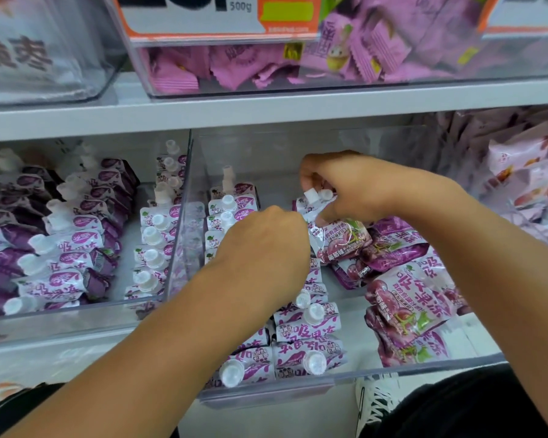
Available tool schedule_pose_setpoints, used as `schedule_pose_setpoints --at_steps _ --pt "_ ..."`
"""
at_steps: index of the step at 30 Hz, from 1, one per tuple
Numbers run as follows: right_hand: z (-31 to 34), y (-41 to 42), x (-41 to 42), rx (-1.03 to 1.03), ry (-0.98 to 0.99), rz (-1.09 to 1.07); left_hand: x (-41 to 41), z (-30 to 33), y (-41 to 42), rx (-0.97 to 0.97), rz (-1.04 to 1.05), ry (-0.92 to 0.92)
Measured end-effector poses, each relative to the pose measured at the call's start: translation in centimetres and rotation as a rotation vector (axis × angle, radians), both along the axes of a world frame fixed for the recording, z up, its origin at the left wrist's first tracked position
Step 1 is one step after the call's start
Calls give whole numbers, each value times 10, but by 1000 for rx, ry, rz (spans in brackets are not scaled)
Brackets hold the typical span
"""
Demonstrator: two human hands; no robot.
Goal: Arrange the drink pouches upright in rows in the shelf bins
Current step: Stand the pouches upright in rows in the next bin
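Shop shelving fills the view, with a clear bin (424, 373) at the centre. At 1 o'clock in it, a drink pouch (339, 238) is pinched below its white cap by the right hand (355, 184); the left hand (266, 245) is curled against it, its fingers hidden. Upright rows (307, 330) stand at 6 o'clock. Soft, light and slippery foil is judged likely; the stiff spout neck is the better hold.

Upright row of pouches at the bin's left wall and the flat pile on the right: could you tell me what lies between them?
Head view: another capped row, and the left hand above it.
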State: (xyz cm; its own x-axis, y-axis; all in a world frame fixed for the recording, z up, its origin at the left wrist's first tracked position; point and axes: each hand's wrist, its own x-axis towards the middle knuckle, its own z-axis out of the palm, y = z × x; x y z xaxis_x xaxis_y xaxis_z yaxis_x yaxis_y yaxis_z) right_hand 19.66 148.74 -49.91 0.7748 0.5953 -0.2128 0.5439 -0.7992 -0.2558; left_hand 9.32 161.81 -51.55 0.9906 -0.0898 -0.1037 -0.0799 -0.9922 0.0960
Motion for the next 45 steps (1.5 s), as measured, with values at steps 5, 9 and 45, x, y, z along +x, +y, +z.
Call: schedule_pose_setpoints --at_steps 5,9,45 --pt "3 0 -5 183 25 33 -4 3 4 21 -4 -10" --pt "4 -10 -11 444 -174 -53 3 -1 19 -42 24 -70" --pt "-21 -5 16 -49 -156 1 10 -2 24 -16 -7 55"
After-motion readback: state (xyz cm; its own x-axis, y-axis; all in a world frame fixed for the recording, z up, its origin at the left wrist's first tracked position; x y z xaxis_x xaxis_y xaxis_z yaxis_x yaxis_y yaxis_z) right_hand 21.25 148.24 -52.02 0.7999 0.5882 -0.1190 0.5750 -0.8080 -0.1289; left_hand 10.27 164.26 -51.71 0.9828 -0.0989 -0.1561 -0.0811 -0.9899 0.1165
